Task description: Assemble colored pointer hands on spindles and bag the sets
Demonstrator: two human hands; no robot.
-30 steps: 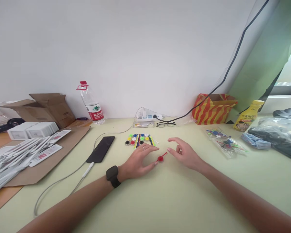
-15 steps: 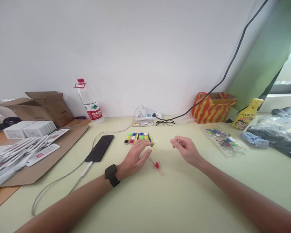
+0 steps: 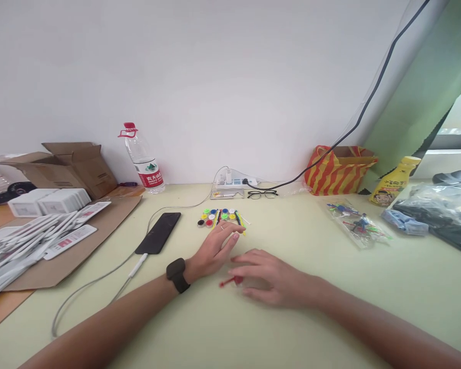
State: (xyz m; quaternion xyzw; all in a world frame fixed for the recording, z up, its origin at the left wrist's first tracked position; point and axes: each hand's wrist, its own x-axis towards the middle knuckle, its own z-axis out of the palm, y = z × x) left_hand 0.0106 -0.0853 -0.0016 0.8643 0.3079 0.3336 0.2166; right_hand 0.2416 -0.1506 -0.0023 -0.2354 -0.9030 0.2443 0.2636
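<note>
My left hand (image 3: 214, 248), with a black watch on the wrist, hovers or rests over the table with fingers stretched out and holds nothing. Just beyond its fingertips are small round plastic pieces (image 3: 209, 223) in several colours and thin coloured sticks (image 3: 239, 219). My right hand (image 3: 267, 277) is spread, its fingers apart and slightly blurred, around a small red plastic piece (image 3: 227, 282) with a thin stem. Part of the red piece is hidden by the fingers, and whether they touch it I cannot tell.
Left of my hands lies a black phone (image 3: 159, 233) on a cable. A water bottle (image 3: 149, 166), power strip (image 3: 236, 182) and glasses (image 3: 263, 194) stand along the wall. Cardboard boxes (image 3: 75, 166) are at left; a striped bag (image 3: 330, 171), yellow bottle (image 3: 393, 182) and plastic packet (image 3: 357, 224) at right.
My right hand has come down and left from a closed pose, and its fingers are spread around the red piece. The red piece has shifted left and nearer. My left hand has hardly moved.
</note>
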